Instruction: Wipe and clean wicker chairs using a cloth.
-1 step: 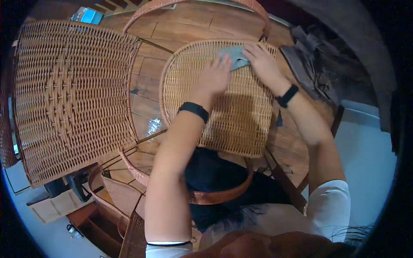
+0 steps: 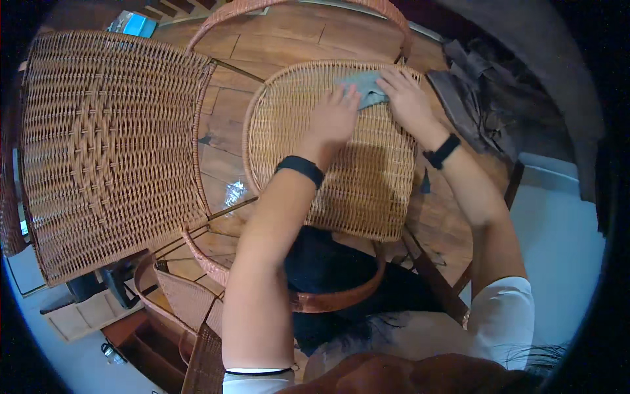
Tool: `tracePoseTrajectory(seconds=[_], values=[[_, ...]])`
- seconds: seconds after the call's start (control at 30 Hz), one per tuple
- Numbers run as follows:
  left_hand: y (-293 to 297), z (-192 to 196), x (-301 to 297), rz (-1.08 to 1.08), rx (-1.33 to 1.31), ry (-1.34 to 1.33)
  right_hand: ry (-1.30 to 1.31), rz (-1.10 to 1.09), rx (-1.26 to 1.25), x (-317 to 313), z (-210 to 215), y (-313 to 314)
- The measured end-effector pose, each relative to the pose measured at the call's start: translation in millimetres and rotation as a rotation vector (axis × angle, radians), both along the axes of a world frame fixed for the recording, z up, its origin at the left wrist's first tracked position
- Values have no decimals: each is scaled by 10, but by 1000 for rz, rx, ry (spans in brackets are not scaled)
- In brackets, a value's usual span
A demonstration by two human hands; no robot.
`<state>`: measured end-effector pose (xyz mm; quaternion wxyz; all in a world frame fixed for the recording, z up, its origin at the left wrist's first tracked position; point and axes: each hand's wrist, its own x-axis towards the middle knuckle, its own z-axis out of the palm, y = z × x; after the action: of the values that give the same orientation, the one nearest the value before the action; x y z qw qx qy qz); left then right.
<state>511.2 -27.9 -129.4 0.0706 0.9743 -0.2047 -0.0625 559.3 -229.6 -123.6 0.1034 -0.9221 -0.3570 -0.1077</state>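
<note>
A grey-green cloth (image 2: 371,93) lies bunched on the woven wicker seat (image 2: 361,197) of a chair, close to the seat's far right corner. My left hand (image 2: 333,120) grips the cloth's left side with its fingertips. From the right, my right hand (image 2: 412,105) holds the other side down, its fingers bent over the cloth. Part of the cloth is hidden under the fingers. The wicker chair back (image 2: 111,157) rises to the left of the seat, joined to it by thin metal bars.
Curved wrapped armrests pass beyond the seat (image 2: 220,26) and in front of me (image 2: 338,301). Dark crumpled fabric (image 2: 482,98) lies to the right on the wooden floor (image 2: 282,39). Another woven chair (image 2: 187,299) stands at lower left. A blue box (image 2: 139,25) sits at the far left.
Both hands and the cloth have shifted slightly to the right across the seat. The chair has stayed where it was.
</note>
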Motion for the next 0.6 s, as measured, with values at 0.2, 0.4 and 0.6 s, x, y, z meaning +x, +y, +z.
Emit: tracePoseTrajectory(seconds=[0.2,0.4,0.6], values=[[-356,58,117,-31,50,-99,-18,-119,26,-168,-145,-106],[-30,11,178,20,22,-148,-19,0,-1,-51,-192,310],[725,-60,107,105,253,-144,137,145,70,-59,-76,938]])
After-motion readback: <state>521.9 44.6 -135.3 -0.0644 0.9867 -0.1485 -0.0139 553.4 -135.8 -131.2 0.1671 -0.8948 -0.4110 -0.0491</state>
